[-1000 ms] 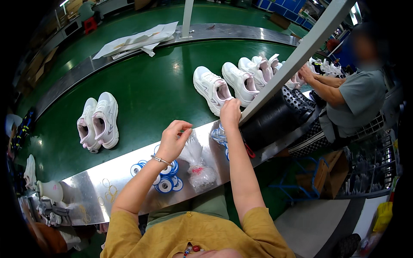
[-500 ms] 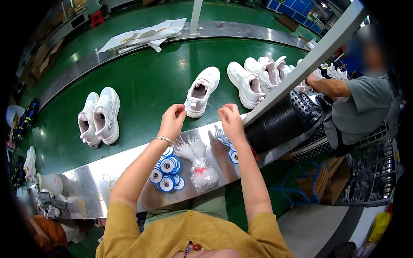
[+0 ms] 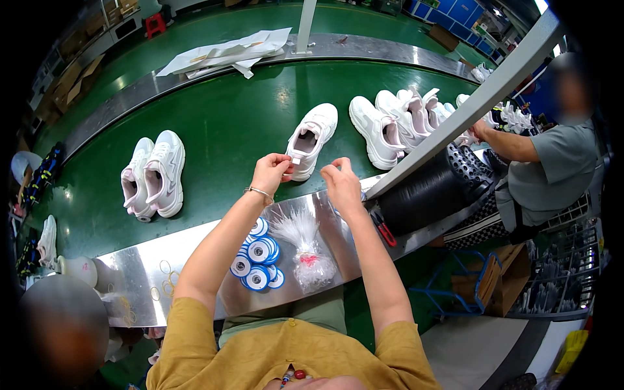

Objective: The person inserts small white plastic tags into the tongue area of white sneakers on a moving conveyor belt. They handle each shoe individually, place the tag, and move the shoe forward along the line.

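A single white sneaker [image 3: 318,125] with a pale pink lining lies in front of me, its heel toward me. My left hand [image 3: 272,174] is closed in a pinch at the heel pull tab. Just right of the heel, apart from the shoe, my right hand [image 3: 342,184] has thumb and fingers pressed together; anything between them is too small to make out. Below my hands are round white-and-blue tags [image 3: 259,252] in a pile and a bundle of thin clear plastic strands [image 3: 300,229], bagged at its near end. My right forearm partly hides more tags.
A pair of white sneakers [image 3: 168,170] stands at left, and several more [image 3: 370,127] line up at right. A slanting grey post [image 3: 455,114] rises by my right hand. Red-handled cutters [image 3: 385,231] lie beside a black cylinder [image 3: 416,201]. A co-worker [image 3: 549,162] works at right.
My left hand has moved up and right onto the sneaker's heel tab. My right hand has come slightly closer to the heel. The view has shifted a little.
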Motion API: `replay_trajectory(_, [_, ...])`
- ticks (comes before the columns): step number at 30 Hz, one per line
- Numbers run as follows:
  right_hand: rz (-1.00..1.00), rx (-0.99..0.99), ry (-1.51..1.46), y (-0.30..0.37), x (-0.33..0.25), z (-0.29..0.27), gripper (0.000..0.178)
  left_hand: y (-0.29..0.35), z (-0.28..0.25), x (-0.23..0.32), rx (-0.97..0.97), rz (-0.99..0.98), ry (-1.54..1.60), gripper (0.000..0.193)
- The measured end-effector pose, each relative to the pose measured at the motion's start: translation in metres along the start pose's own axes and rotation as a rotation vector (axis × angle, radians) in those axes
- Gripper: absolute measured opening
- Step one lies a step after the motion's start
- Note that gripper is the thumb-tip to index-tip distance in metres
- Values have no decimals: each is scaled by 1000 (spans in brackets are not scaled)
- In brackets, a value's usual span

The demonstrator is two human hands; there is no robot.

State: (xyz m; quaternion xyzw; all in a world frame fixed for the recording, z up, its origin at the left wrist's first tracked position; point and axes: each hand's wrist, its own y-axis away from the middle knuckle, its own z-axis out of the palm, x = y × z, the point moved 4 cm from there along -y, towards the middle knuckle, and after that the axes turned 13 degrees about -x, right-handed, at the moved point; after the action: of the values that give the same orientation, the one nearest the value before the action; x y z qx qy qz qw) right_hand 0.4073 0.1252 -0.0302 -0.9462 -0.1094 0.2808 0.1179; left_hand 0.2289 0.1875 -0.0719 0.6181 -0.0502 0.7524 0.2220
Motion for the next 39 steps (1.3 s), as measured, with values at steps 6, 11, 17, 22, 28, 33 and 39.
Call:
replay_trajectory(6, [9, -71, 11, -20, -14, 11, 5, -2, 4, 6, 18, -8, 47, 15])
replay_trajectory(11, [-18, -61, 91, -21, -19, 4, 6, -3, 2, 2, 36, -18, 53, 14])
replay_trajectory(17, [-14, -59, 199, -10, -7, -7, 5, 3, 3, 2, 39, -20, 81, 14])
replay_trajectory(22, [-44, -81, 221, -16, -12, -2, 6, 3, 5, 2, 39, -5, 123, 15])
replay_trajectory(28, [-53, -103, 142, -28, -19, 8, 7, 0, 8, 3, 55, -6, 136, 13])
replay_trajectory(33, [-38, -67, -177, -33, -16, 11, 13, -2, 0, 2, 126, 49, 68, 12])
replay_trajectory(39, [-104, -6, -421, -37, -5, 5, 19, 12, 1, 35, 241, 312, -183, 11])
